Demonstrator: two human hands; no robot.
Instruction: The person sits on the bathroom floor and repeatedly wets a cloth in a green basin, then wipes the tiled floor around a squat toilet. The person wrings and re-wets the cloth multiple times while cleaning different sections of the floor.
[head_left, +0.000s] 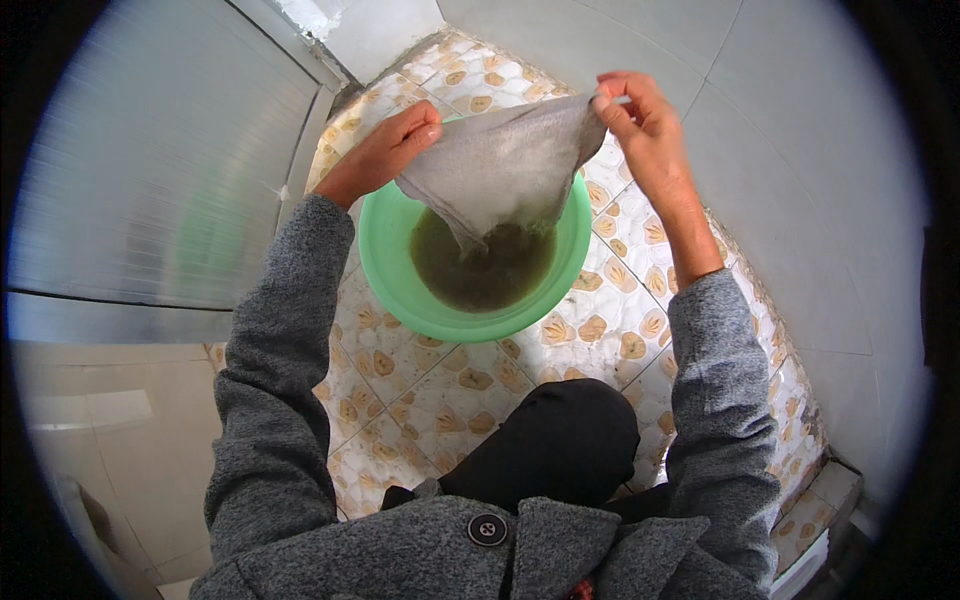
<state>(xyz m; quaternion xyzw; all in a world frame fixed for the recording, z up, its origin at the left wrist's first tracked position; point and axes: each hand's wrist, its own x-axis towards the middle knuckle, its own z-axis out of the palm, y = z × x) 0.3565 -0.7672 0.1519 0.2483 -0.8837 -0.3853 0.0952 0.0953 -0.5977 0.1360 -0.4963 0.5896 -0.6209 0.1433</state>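
Note:
A wet grey cloth hangs stretched between my two hands over a green plastic basin. My left hand grips its upper left corner, with the thumb on top. The upper right corner is pinched between thumb and fingers of my right hand, which is held slightly higher. Murky brown water lies in the basin, and the cloth's lower end dips to it. The cloth hides the far part of the basin.
The basin stands on a patterned tile floor. A grey wall rises on the right, and a translucent panel door is close on the left. My bent knee in dark trousers is just this side of the basin. A low tiled ledge sits at lower right.

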